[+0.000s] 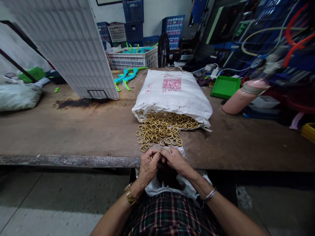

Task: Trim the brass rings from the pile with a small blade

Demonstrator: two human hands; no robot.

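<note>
My left hand (pixel 148 166) is closed, pinching a gold-coloured ring (pixel 151 158) at the table's front edge. Close beside it, my right hand (pixel 176 160) grips a small knife-like tool (pixel 167 149) with a pale body and a dark end; its exact kind is unclear. The fingertips of both hands meet over the edge, hiding the contact point. Just beyond them lies a loose pile of gold-coloured rings (pixel 157 129). They spill from the mouth of a white woven sack (pixel 152 85) printed in red, lying on its side.
The brown worktable (pixel 86 134) carries a tall ribbed white panel (pixel 73 49) at left and turquoise-green plastic pieces (pixel 130 76) behind. To the right are a green tray (pixel 225 87) and a pink bottle (pixel 242 96). A white crate (pixel 133 60) stands farther back.
</note>
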